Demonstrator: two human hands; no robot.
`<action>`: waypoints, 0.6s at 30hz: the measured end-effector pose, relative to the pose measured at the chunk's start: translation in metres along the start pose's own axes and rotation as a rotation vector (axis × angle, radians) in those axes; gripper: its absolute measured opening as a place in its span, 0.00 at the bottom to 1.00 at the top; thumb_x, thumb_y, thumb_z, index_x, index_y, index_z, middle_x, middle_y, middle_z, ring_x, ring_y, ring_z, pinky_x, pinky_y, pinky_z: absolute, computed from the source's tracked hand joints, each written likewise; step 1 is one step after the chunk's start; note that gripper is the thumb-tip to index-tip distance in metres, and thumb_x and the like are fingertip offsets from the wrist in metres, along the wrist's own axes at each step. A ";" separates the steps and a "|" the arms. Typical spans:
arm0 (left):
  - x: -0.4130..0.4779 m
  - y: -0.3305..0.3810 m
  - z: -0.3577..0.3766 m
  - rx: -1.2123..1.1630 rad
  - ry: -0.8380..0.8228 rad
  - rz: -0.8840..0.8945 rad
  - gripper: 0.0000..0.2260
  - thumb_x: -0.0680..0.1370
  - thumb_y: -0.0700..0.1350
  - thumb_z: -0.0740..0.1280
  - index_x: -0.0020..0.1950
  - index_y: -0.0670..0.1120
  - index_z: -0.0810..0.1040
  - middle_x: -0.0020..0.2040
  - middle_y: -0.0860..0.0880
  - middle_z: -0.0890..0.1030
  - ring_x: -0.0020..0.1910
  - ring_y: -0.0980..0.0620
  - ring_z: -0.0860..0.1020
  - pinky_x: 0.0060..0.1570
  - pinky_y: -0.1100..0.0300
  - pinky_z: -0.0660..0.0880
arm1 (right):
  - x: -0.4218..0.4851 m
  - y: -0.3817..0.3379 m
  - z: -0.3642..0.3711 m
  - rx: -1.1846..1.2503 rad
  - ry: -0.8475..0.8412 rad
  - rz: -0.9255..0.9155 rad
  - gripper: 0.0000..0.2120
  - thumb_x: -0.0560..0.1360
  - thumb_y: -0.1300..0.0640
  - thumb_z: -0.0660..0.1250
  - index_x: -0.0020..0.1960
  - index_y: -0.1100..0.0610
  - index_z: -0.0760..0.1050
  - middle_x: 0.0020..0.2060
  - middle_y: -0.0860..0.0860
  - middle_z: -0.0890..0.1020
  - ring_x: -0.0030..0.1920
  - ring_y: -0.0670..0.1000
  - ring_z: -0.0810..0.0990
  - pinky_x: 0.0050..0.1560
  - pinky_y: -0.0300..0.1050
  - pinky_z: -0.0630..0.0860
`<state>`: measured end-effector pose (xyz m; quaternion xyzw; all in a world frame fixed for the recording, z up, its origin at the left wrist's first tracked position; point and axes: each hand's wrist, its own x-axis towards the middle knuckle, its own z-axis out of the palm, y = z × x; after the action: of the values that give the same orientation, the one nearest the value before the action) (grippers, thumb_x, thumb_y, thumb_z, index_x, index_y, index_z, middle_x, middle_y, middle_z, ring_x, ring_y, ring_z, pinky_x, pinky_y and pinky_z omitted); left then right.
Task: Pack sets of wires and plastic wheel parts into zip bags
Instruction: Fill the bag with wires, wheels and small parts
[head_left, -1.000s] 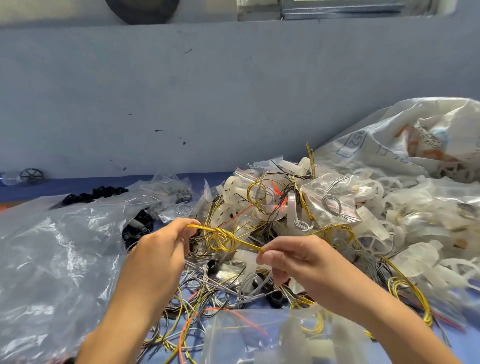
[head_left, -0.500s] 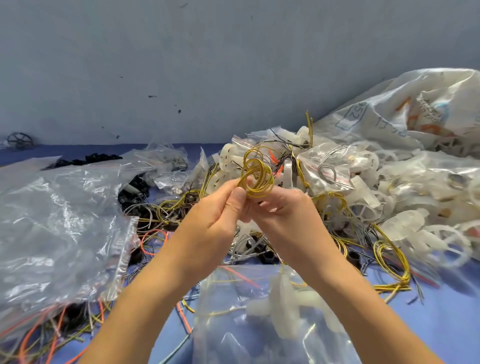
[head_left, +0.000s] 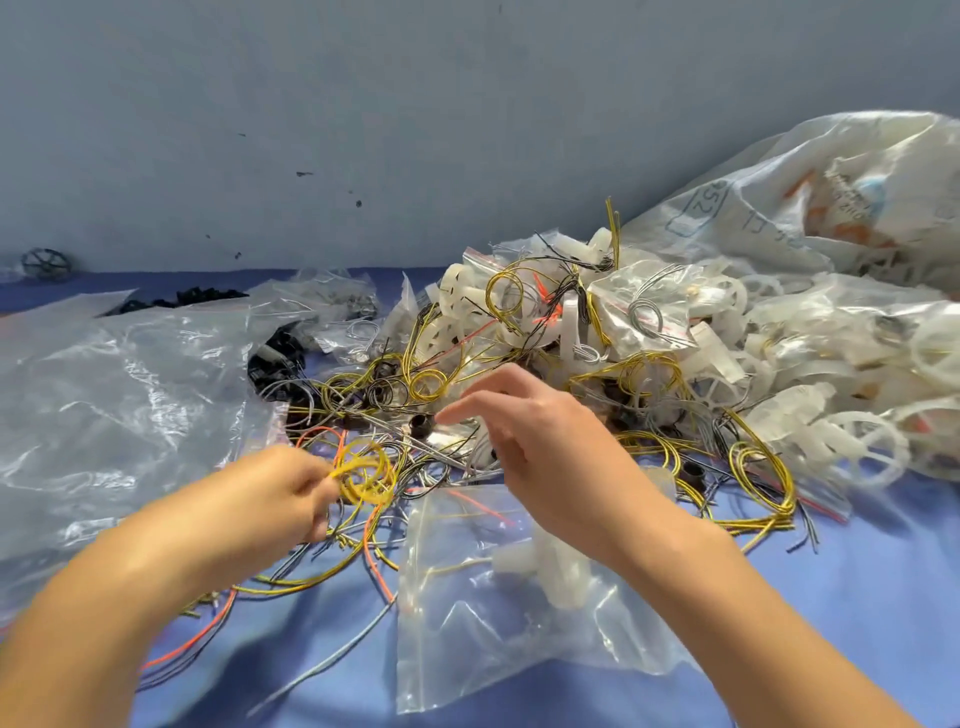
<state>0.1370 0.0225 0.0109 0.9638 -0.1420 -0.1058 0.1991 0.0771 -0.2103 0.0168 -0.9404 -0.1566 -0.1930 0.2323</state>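
Illumination was bright and even. Glare marked the clear plastic sheet (head_left: 130, 405). The left hand (head_left: 280, 499) showed motion blur. Soft shadows fell on the surface (head_left: 857, 597).

Single head cam, wide-angle, sat over the near side of the blue table (head_left: 857, 623) and looked forward and down. Close range: forearms filled the bottom corners, with the left hand (head_left: 280, 493) pinching a yellow wire coil (head_left: 366, 475) lower left and the right hand (head_left: 550, 447) at centre. Top third was the grey wall (head_left: 363, 104), so the table's far edge was in frame. To the right was the pile of bagged wheel parts (head_left: 727, 332), and far left the clear plastic sheet (head_left: 114, 395).
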 end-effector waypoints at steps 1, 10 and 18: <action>-0.005 -0.004 0.003 -0.018 -0.105 -0.016 0.17 0.82 0.44 0.60 0.33 0.45 0.74 0.22 0.53 0.70 0.19 0.58 0.63 0.23 0.63 0.61 | -0.002 -0.002 0.003 -0.062 -0.033 -0.037 0.22 0.78 0.67 0.61 0.62 0.44 0.78 0.60 0.45 0.76 0.54 0.50 0.78 0.56 0.51 0.72; -0.035 0.016 0.025 -0.506 -0.594 0.219 0.10 0.83 0.39 0.60 0.57 0.35 0.76 0.43 0.48 0.82 0.27 0.54 0.71 0.28 0.64 0.69 | -0.011 -0.016 0.035 -0.248 -0.283 -0.225 0.26 0.73 0.66 0.65 0.63 0.40 0.75 0.66 0.46 0.71 0.62 0.52 0.70 0.59 0.51 0.66; -0.040 0.029 0.031 -0.246 -0.417 0.428 0.10 0.82 0.45 0.63 0.51 0.52 0.84 0.31 0.54 0.76 0.29 0.57 0.70 0.34 0.63 0.67 | -0.011 -0.019 0.026 -0.109 -0.212 -0.178 0.10 0.73 0.60 0.62 0.46 0.47 0.78 0.58 0.45 0.77 0.56 0.52 0.74 0.55 0.51 0.69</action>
<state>0.0853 -0.0011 0.0008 0.8383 -0.3653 -0.2733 0.2984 0.0674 -0.1839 -0.0023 -0.9490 -0.2525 -0.1205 0.1451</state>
